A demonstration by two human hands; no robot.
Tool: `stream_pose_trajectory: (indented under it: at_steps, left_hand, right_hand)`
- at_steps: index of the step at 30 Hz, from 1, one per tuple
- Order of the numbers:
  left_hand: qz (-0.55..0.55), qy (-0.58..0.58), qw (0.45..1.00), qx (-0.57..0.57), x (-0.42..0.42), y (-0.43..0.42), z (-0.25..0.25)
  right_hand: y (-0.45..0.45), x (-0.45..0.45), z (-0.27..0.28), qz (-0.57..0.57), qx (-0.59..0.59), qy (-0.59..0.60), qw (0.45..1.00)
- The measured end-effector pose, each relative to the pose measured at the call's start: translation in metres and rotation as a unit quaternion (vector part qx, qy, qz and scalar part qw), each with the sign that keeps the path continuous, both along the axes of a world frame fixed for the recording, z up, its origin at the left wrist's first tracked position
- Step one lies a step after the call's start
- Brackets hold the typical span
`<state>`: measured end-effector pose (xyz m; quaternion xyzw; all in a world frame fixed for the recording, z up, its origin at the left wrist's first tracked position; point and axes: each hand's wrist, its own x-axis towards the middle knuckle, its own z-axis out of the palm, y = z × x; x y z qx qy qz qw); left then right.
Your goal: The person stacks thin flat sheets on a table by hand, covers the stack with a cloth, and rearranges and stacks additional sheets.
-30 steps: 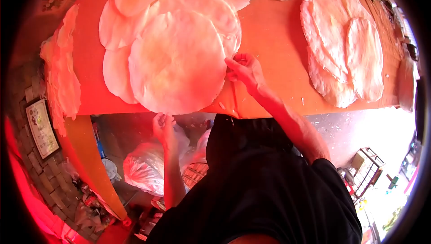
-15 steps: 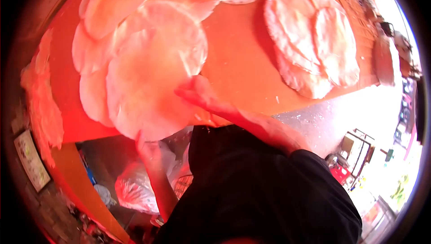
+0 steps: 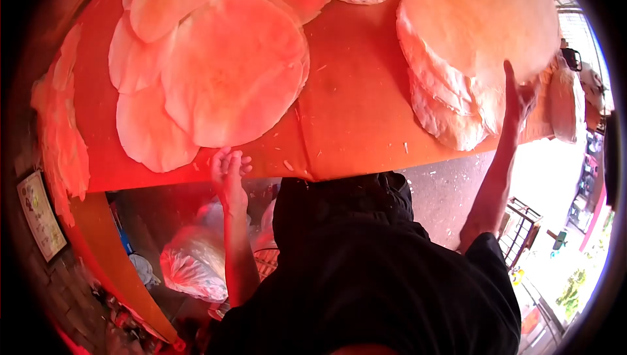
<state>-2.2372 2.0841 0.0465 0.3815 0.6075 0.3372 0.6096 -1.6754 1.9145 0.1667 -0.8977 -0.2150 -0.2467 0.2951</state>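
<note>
A large, thin, pale round sheet [image 3: 477, 15], like flatbread or dough, spreads over the right-hand pile of similar sheets [image 3: 444, 110]. My right hand [image 3: 520, 97] is at its near edge, thumb over the top and the other fingers blurred; it seems to grip the sheet. Close to the table's front edge, my left hand [image 3: 228, 162] is empty, with fingers loosely curled and apart. Just beyond it lies the left group of overlapping round sheets [image 3: 235, 67].
The orange table [image 3: 353, 94] carries small scraps. A ragged pale strip [image 3: 62, 126] lies along its left side. Below are a filled clear plastic bag [image 3: 196, 263] and a wire rack [image 3: 519, 227]. A pale bundle [image 3: 567, 103] stands at the right end.
A round sheet has gone from the left group to above the right pile with my right hand. My left hand has risen from below the table edge.
</note>
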Motion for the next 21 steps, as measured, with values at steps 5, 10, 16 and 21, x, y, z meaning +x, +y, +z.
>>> stream_pose_trajectory:
  at_steps: [5,10,16,21]
  left_hand:
    - [0.081,-0.048,0.992,-0.079,-0.007,0.011,0.005]
    - [0.104,-0.194,0.965,-0.144,-0.018,0.030,-0.016]
    - [0.108,-0.215,0.958,-0.159,-0.035,0.035,-0.037]
    - [0.084,-0.182,0.974,-0.102,-0.032,0.035,-0.022]
  right_hand:
    - [0.056,-0.079,-0.084,0.211,-0.117,0.298,0.924]
    - [0.187,-0.237,-0.114,0.300,0.094,0.627,0.713]
    - [0.239,-0.247,-0.128,0.287,-0.122,0.559,0.768]
    - [0.230,-0.276,-0.059,0.414,0.065,0.258,0.871]
